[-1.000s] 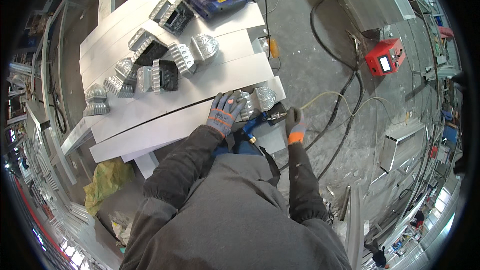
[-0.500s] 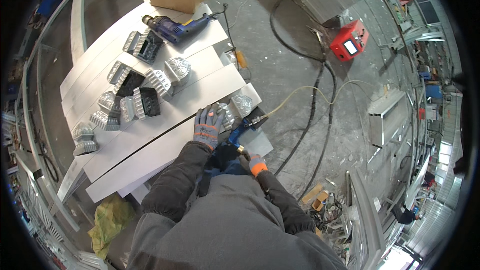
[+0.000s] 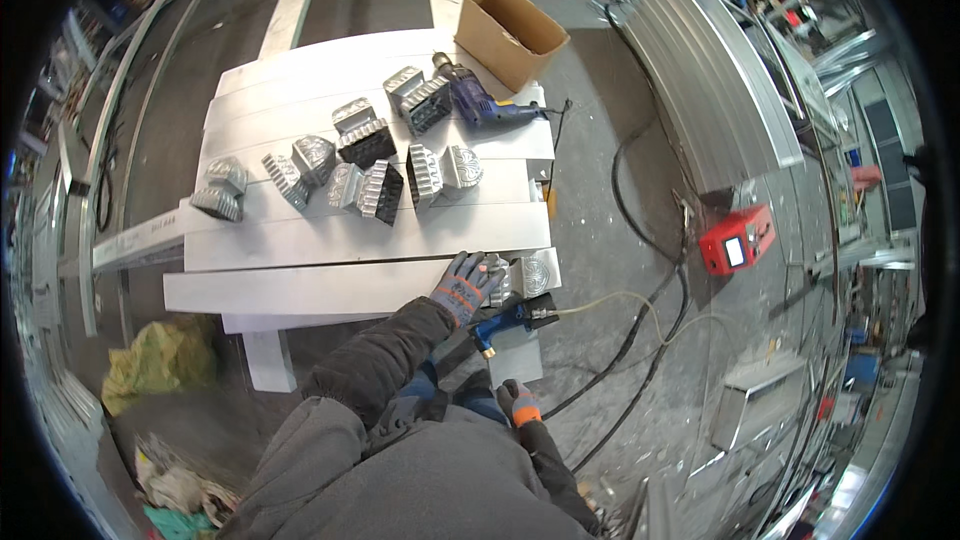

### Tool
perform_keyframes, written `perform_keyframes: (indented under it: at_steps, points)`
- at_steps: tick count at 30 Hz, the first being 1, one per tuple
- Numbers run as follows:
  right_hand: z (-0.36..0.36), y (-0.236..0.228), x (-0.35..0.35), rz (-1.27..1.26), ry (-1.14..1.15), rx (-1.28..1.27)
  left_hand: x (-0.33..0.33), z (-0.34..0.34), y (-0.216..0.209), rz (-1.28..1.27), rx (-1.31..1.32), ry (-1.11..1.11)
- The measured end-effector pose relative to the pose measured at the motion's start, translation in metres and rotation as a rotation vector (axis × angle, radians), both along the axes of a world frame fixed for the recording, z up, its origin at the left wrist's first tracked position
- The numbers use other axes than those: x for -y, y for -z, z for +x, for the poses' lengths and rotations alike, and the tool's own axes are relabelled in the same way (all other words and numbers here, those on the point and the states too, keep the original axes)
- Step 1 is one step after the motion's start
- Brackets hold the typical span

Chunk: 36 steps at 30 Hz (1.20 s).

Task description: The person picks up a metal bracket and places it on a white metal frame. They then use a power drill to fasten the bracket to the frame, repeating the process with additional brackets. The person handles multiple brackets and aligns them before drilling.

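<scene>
My gloved left hand (image 3: 468, 285) rests at the right end of the nearest white plank, its fingers over the left part of a silver ornamental casting (image 3: 535, 275). Just below that casting, a blue air tool (image 3: 505, 322) with a brass-coloured tip lies at the plank edge, joined to a thin pale hose. A dark block (image 3: 542, 308) is beside the tool's hose end. My right hand (image 3: 518, 402), in a grey and orange glove, is below the tool and apart from it. Its fingers look curled; what they hold, if anything, is hidden.
Several more silver castings (image 3: 440, 175) stand or lie across the white planks (image 3: 260, 240). A blue corded drill (image 3: 485, 105) lies near a cardboard box (image 3: 510, 35) at the far edge. Black cables (image 3: 640, 330) cross the floor towards a red machine (image 3: 737, 240). A yellowish sack (image 3: 160, 365) lies left.
The view has turned and shifted, so the planks look more level. My right hand has drawn back from the tool's brass tip. My left hand stays on the casting.
</scene>
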State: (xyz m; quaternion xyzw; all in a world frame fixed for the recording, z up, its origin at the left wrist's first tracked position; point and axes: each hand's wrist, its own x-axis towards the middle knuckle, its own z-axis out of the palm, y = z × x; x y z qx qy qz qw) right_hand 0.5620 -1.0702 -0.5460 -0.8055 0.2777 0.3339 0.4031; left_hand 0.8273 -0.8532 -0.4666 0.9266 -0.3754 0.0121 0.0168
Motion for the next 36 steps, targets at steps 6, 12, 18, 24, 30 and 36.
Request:
perform_keyframes:
  at_steps: [6, 12, 18, 24, 30, 36]
  points:
    - [0.052, -0.015, 0.020, -0.070, -0.513, 0.376, 0.007, -0.004, 0.004, 0.113, -0.063, -0.060]
    - [0.133, 0.001, 0.032, -0.316, -1.196, 0.730, 0.012, -0.007, 0.014, 0.162, -0.089, -0.116]
    - [0.160, 0.049, 0.015, -0.452, -1.545, 0.561, 0.014, -0.011, 0.015, 0.084, -0.018, -0.124]
    - [0.170, 0.065, -0.014, -0.514, -1.744, 0.282, 0.016, -0.008, 0.014, 0.091, -0.048, -0.130]
    - [0.181, 0.063, -0.017, -0.554, -1.751, 0.307, 0.013, -0.008, 0.011, 0.050, -0.087, -0.125]
    - [0.167, 0.006, -0.003, -0.168, -1.300, 0.477, 0.008, -0.007, 0.017, 0.120, -0.077, -0.098]
